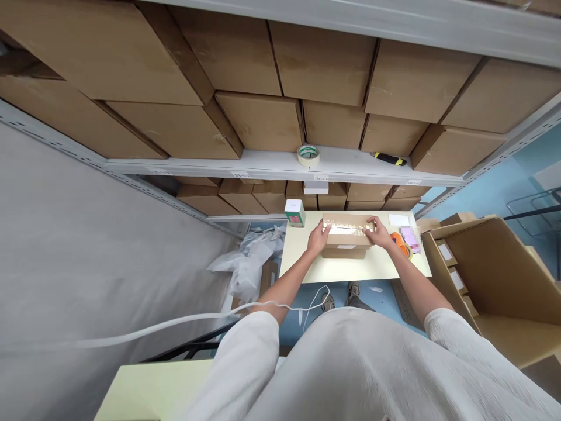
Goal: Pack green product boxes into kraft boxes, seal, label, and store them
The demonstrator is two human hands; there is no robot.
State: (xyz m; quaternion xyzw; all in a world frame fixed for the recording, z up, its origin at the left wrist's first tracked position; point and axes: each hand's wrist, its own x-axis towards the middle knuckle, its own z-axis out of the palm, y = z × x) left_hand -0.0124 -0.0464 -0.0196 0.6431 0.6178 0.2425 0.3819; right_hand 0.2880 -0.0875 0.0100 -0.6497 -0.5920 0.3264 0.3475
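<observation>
The fingers of the left hand [318, 238] grasp one end of a taped carton [346, 238], the thumb on its top edge. The fingers of the right hand [377, 231] grasp the opposite end, thumb on top and index finger bent at the far corner. Shiny clear tape [344, 225] runs along the carton's top; the carton appears to sit on the pale worktop [324, 270], though its underside is hidden. Near the left hand, toward the far edge, stands a green-and-white box [295, 214]. Just beside the right forearm lie an orange tape dispenser [398, 241] and a purple packet [411, 238], with a white card [398, 220] beyond them. On the shelf [346, 159] above rest a tape roll [308, 155] and a black-and-yellow cutter [390, 159], in front of stacked brown boxes [333, 124]. A large open box [508, 269] is right of the worktop.
</observation>
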